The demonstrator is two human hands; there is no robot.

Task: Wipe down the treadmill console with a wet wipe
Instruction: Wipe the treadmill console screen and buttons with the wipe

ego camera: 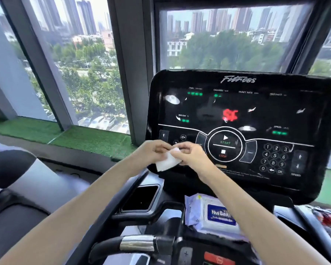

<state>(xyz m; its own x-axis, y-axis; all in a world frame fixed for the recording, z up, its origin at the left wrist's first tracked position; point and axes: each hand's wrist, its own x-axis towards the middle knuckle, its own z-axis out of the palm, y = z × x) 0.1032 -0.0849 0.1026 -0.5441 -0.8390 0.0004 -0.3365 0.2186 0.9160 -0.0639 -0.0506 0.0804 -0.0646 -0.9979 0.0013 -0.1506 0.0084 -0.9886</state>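
The black treadmill console [256, 111] fills the right half of the head view, with lit green readouts, a round START/STOP dial and a number pad. In front of its lower left corner both hands hold a folded white wet wipe [167, 161]. My left hand [153, 150] pinches the wipe's upper edge from the left. My right hand [191, 153] pinches it from the right, fingers curled over the top. The wipe hangs just off the console surface; whether it touches the panel I cannot tell.
A pack of wet wipes [212, 213] with a blue label lies on the tray below the console. A dark cup recess [141, 197] sits to its left. A chrome-banded handlebar [138, 243] crosses the foreground. Large windows and a green turf ledge [88, 138] lie behind.
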